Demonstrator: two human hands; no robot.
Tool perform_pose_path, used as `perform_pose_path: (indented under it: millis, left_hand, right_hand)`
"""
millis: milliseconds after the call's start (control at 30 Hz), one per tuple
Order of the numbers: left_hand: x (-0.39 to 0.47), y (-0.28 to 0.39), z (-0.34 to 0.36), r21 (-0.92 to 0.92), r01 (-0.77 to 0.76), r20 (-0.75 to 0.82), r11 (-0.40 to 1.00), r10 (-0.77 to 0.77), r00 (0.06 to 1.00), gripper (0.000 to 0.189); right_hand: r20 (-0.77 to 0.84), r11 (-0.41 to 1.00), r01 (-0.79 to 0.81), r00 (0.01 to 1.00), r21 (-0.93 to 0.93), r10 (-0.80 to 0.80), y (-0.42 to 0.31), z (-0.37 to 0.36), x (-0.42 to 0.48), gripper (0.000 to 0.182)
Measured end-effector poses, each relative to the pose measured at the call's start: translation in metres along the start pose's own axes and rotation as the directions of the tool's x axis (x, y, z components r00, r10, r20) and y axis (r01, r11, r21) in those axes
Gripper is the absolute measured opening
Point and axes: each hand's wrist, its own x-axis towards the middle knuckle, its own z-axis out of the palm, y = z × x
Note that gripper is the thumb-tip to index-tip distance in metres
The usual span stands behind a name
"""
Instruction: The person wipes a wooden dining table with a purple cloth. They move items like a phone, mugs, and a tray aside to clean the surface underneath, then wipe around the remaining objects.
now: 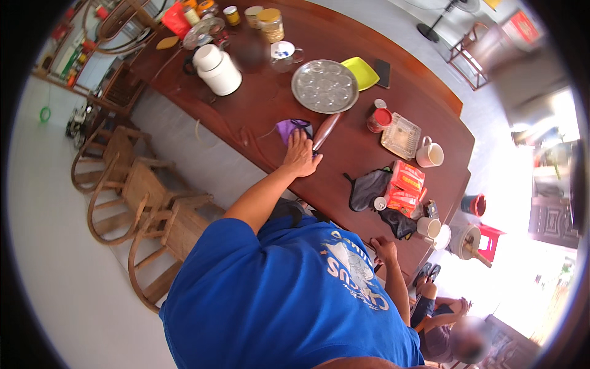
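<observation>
My left hand (300,154) lies palm down on a small purple cloth item with dark trim (286,129), near the table's front edge. Its fingertips rest on the cloth, and the thumb points out to the right. Just right of it is a long, glossy reddish-brown object (327,131), whose kind I cannot tell. My right hand (385,251) rests at the edge of the dark red wooden table (336,180), with no object visible in it. Beyond that hand lie a grey cloth item (368,189), red packets (405,184) and a black cloth item (397,223).
A round metal tray of glasses (325,86), a green dish (361,74) and a white jug (217,70) stand farther back. A glass dish (400,136) and mugs (429,154) are at right. Wooden chairs (147,184) stand left; a person (438,323) sits lower right.
</observation>
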Motion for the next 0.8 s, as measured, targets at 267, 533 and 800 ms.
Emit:
perform_pose_path:
  millis: [267,533,800]
  left_hand:
    - [-0.067,-0.008,-0.013,0.105,-0.105,0.141,0.989,0.09,0.986,0.078]
    - [-0.108,-0.017,-0.04,0.101,0.026,0.084,0.995,-0.035,0.996,0.068]
    - [-0.082,-0.071,-0.096,-0.107,0.427,-0.109,0.898,-0.438,0.892,0.025]
  right_hand:
    - [-0.016,0.999,0.034,0.999,0.032,-0.033,0.011,0.006,0.007,0.04]
    - [-0.09,0.997,0.075,0.993,-0.029,-0.078,0.027,0.018,0.012,0.04]
    - [-0.367,0.843,0.445,0.762,-0.301,-0.533,0.088,0.06,0.024,0.031]
